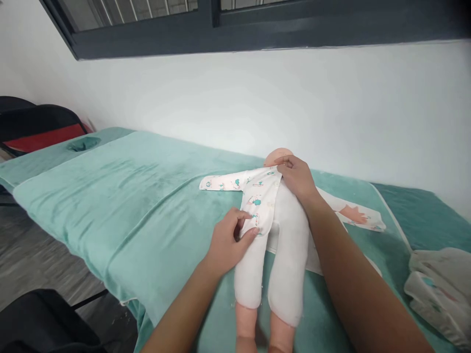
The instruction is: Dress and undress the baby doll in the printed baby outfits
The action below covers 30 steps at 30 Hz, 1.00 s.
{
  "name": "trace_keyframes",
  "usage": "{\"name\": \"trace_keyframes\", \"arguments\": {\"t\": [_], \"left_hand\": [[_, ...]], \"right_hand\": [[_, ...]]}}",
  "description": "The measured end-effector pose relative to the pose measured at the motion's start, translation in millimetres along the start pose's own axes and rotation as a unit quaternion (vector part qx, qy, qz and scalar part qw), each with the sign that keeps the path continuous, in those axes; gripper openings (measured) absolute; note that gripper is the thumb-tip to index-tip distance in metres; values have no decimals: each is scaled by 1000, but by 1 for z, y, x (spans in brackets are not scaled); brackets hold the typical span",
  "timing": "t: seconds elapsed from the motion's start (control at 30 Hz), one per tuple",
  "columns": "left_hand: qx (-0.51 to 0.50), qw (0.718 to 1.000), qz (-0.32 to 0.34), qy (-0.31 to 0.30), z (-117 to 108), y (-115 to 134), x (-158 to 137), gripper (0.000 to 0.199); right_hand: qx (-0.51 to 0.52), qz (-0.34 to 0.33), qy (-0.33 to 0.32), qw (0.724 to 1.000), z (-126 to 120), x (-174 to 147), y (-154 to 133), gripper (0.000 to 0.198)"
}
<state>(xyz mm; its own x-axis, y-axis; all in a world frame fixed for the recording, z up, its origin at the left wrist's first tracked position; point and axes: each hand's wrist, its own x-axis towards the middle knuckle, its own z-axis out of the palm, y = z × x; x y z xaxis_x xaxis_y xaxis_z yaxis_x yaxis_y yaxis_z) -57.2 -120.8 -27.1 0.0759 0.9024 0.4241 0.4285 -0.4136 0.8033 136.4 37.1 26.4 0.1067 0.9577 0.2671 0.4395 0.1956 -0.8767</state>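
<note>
A baby doll [289,255] lies on its back with its head [278,155] away from me and its feet toward me. White padded cloth covers its body and legs. A white baby shirt [259,196] with small green prints is spread over one side of its chest, its left-hand sleeve stretched out flat. My left hand [231,240] has thumb and fingers closed on the shirt's lower front. Up by the neck, my right hand [296,176] pinches the shirt's collar edge; its fingertips are partly hidden. The doll's hand [353,214] shows at the right-hand sleeve.
The doll rests on a padded table with a green cover [154,196]. Folded pale cloth [441,294] lies at the right edge. A white wall and dark window frame [257,34] stand behind. Black chairs [40,122] are at the far left, and a dark seat [47,323] at lower left.
</note>
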Motion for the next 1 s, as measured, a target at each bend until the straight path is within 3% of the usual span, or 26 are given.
{"name": "trace_keyframes", "arguments": {"t": [0.13,0.3,0.53,0.83,1.0], "left_hand": [[12,999,48,-1,0,1,-2,19],[-5,995,99,-22,-2,4,-3,22],[-11,994,103,-29,-5,6,-10,41],[61,989,123,46,-1,2,-11,13],[64,975,202,64,2,8,-12,16]], "right_hand": [[-6,17,28,999,-1,-4,-5,24],[-28,17,5,999,-3,-7,-7,19],[-35,4,2,999,-3,-8,-7,18],[-28,-1,-2,1000,-3,-7,-3,18],[-15,-7,2,1000,-4,-7,-1,20]]}}
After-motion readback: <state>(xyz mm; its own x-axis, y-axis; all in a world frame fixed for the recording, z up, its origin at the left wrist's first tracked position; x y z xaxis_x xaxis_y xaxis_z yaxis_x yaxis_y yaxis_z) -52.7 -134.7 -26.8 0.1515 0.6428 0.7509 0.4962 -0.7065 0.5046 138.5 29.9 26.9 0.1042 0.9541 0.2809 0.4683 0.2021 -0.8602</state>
